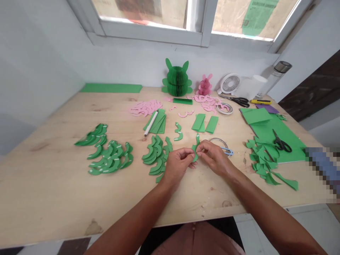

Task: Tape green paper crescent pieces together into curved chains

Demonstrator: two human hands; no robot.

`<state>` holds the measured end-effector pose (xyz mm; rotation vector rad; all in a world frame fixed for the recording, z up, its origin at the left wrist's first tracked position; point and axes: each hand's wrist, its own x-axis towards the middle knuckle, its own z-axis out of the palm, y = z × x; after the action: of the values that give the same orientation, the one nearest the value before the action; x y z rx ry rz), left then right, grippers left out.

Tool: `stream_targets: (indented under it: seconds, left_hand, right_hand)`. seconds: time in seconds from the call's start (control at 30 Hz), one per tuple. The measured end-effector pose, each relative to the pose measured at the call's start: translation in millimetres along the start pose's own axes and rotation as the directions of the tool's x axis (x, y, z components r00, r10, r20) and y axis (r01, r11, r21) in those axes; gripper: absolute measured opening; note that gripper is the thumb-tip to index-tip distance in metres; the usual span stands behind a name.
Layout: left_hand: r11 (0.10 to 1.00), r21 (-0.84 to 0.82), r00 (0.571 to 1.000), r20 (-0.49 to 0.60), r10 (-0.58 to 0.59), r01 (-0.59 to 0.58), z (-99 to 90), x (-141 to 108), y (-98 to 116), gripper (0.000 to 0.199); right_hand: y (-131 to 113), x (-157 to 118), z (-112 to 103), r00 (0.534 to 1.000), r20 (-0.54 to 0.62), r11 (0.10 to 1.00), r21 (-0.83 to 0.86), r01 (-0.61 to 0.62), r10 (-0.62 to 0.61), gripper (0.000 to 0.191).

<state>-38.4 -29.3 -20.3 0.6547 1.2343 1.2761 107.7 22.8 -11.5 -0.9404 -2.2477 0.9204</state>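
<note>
Between my two hands, just above the tabletop, is a curved green paper piece [197, 139]. My left hand [178, 163] pinches its left side, and my right hand [211, 156] pinches it from the right; the fingers cover part of it. Beside my left hand lies a pile of curved green paper pieces [155, 156]. A single wavy green piece with white strips [178, 131] rests just beyond. Close to my right hand are a roll of tape [218, 141] and a light blue cutter [228, 151].
Green pieces with white strips [110, 157] are heaped at left. A white pen [151, 123] lies on folded green paper. Scissors [281, 141] rest on green sheets at right, near green scraps [261, 156]. Paper rabbit figures [177, 80], a fan [230, 83] and a flask [277, 76] stand behind.
</note>
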Motion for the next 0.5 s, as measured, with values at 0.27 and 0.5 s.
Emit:
stream_targets:
  seconds: [0.27, 0.5]
  left_hand:
    - [1.0, -0.002, 1.0, 0.004, -0.001, 0.001, 0.2, 0.2, -0.2, 0.012]
    - [1.0, -0.003, 1.0, 0.005, 0.005, -0.005, 0.2, 0.9, -0.7, 0.014]
  right_hand:
    - [-0.4, -0.2, 0.9, 0.999, -0.002, 0.999, 0.005, -0.034, 0.034, 0.006]
    - [1.1, -0.1, 2.0, 0.999, -0.019, 0.999, -0.005, -0.037, 0.037, 0.005]
